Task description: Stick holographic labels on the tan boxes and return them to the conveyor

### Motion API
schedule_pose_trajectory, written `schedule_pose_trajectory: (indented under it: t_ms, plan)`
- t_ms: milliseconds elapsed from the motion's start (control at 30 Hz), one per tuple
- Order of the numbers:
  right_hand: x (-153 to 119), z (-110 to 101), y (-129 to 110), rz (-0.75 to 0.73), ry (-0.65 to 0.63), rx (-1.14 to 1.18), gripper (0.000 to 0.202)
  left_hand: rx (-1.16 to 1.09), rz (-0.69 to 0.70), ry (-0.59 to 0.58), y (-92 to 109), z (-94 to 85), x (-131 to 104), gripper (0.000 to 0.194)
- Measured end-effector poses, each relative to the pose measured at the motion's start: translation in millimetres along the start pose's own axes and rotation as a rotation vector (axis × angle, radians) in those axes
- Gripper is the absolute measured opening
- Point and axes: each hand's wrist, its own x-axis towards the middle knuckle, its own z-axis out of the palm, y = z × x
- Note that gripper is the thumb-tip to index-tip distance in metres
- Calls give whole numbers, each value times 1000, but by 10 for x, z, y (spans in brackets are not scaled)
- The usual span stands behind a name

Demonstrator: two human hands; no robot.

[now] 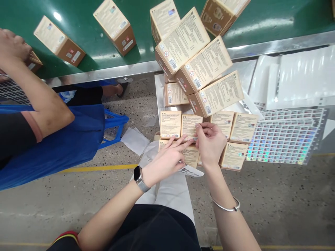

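My left hand (167, 158) lies with fingers spread over the lower edge of a cream box (188, 122). A sheet of small stickers (192, 171) sticks out from beneath its thumb and palm, held there. My right hand (211, 143) is pinched at the upper right part of the same box, with a small sticker, partly hidden, at its fingertips. Beside that box stand another cream box (170, 122) on the left and a box with a shiny sticker (244, 127) on the right. More boxes sit in a row below, partly covered by my hands.
Large boxes (200, 66) lean in a stack above my hands. Several more stand on the green conveyor (86, 31). Sticker sheets (282, 139) and clear plastic sheets (306, 76) lie at the right. A co-worker's arm (43, 92) reaches in at the left, above a blue cloth (78, 143).
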Motion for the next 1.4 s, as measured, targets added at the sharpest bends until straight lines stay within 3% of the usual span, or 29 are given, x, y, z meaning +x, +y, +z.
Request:
schedule_pose_trajectory:
  t_ms: [100, 167, 233, 367, 467, 567, 633, 767, 933, 1033, 1133, 1300, 1400]
  plan:
    - [-6, -48, -43, 27, 15, 66, 30, -19, 12, 16, -10, -4, 1, 17]
    - [-35, -168, -106, 6, -37, 76, 23, -64, 27, 52, 0, -20, -24, 14]
    - [-102, -348, -192, -87, -201, -14, 22, -167, 24, 106, 36, -49, -72, 10]
    - [-304, -697, -349, -355, -660, -318, 23, -457, -117, 158, 141, -130, -190, 13]
    - [-406, -801, -376, -463, -798, -399, 16, -664, -173, 133, 174, -202, -267, 6]
    - [-429, -786, -361, -522, -829, -411, 15, -735, -199, 107, 148, -277, -349, 11]
    - [-425, -747, -368, -568, -837, -415, 14, -666, -215, 100, 120, -321, -406, 3]
    - [-447, -660, -409, -709, -835, -438, 13, -579, -263, 112, 83, -351, -477, 12]
    - [-547, -574, -389, -911, -605, -545, 14, -628, -349, 184, 76, -319, -450, 12]
    - [-554, -542, -383, -965, -537, -519, 15, -623, -380, 236, 64, -340, -425, 12]
    - [-456, -473, -399, -742, -486, -376, 10, -497, -364, 244, 2, -379, -423, 11]
    - [-183, -80, -329, 50, -270, 130, 16, -204, -49, 217, -220, -332, -399, 14]
    - [-121, 207, -244, 222, -242, 326, 25, -160, -2, 136, -322, -247, -336, 14]
